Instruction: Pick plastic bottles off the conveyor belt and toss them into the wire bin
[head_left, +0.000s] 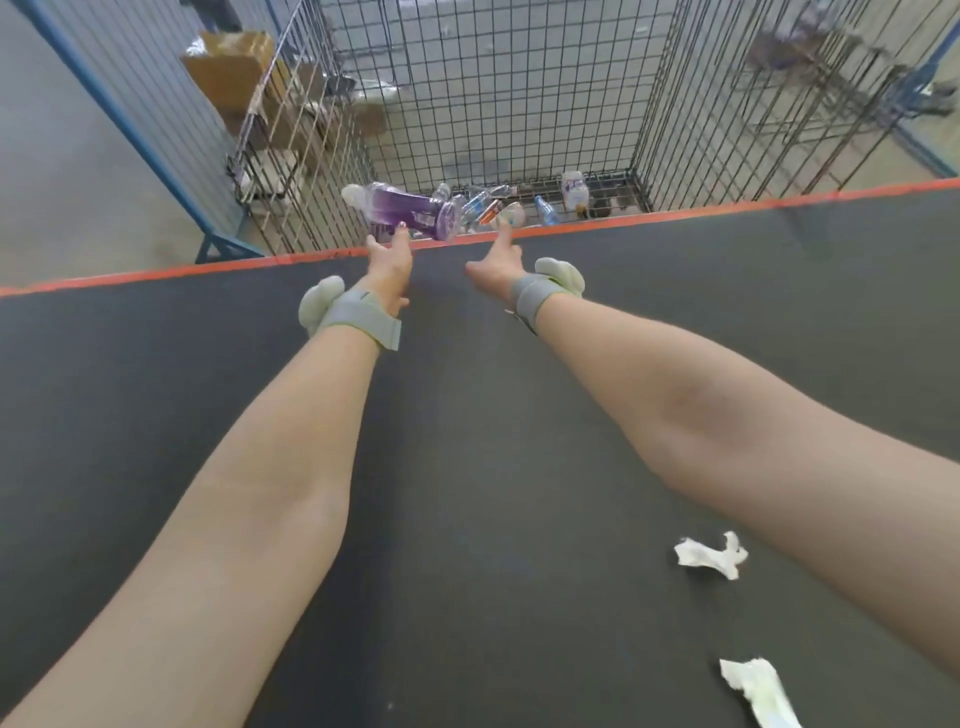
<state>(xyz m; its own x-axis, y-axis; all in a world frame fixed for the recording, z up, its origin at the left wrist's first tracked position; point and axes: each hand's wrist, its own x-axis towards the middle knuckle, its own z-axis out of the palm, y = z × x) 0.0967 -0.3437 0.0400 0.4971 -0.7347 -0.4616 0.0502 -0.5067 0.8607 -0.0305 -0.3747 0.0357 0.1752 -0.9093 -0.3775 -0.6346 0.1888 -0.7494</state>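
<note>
Head view shows both your arms stretched out over the belt (467, 493) toward its far edge, where an orange strip (675, 210) runs along the rim. Your left hand (388, 265) is spread, fingers extended, its fingertips just at the underside of a purple bottle (410, 210). Whether they touch it you cannot tell; the bottle lies on its side, white cap to the left, right above the far edge at the near wall of the bin (493, 104). Nothing is pinched in that hand. Your right hand (496, 270) is spread too, one finger pointing forward past the far edge, holding nothing.

Each wrist carries a grey strap: the left strap (358, 317) with a pale lump on its outer side, the right strap (535, 293) likewise.

On the bin's floor, near its front wall, lie several clear bottles (483, 205), one with a blue label (546, 209) and a white jug (574, 189) toward the right. Cardboard boxes (234, 67) sit behind wire to the left of the bin.

On the belt, near its near right corner, lie two crumpled white paper scraps (711, 556), one beneath your right forearm, the other (758, 691) at the near edge.
</note>
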